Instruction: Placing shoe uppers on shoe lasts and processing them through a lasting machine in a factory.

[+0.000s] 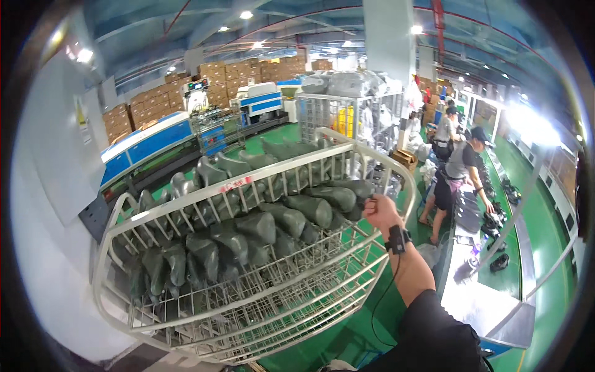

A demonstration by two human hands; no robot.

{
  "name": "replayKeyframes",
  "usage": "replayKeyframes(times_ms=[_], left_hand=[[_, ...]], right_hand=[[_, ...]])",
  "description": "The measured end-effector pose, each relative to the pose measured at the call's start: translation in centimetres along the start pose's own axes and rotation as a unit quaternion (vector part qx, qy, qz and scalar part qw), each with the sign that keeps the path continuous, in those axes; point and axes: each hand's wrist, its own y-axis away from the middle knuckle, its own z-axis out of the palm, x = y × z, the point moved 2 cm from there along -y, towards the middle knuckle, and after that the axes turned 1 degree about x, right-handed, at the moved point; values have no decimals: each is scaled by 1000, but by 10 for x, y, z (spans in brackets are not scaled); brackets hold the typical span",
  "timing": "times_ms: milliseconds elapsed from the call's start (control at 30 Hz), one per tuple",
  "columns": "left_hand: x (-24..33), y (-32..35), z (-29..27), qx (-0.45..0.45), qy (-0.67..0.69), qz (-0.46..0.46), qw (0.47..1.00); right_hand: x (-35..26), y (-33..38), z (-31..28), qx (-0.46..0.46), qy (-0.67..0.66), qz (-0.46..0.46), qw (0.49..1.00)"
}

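My right hand point(382, 212) is closed in a fist at the right end of a pale metal rack point(217, 193). Its fingers are beside the endmost grey-green shoe lasts point(352, 185). What they grip, if anything, is hidden behind the knuckles. A small black device point(398, 239) with a thin cable is strapped to that wrist. Several dark shoe lasts point(257, 228) lie side by side along the rack's upper tier, and another row of lasts point(214, 172) stands behind the top rail. My left hand is out of the picture.
Below are the rack's wire tiers point(279, 313) over a green floor point(353, 335). To the right, co-workers point(462, 164) stand at a bench point(477, 297) with shoes. Behind are a wire cage point(319, 121), blue-and-white machines point(149, 146) and stacked cartons point(155, 102). A white wall point(46, 248) stands left.
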Motion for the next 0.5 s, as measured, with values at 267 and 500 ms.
replayKeyframes(times_ms=[267, 500], left_hand=[[-98, 108, -129, 239, 74, -32, 968], [-237, 320, -184, 293, 227, 20, 929]], right_hand=[[131, 80, 86, -31, 97, -191, 976], [354, 288, 131, -486, 376, 65, 787]])
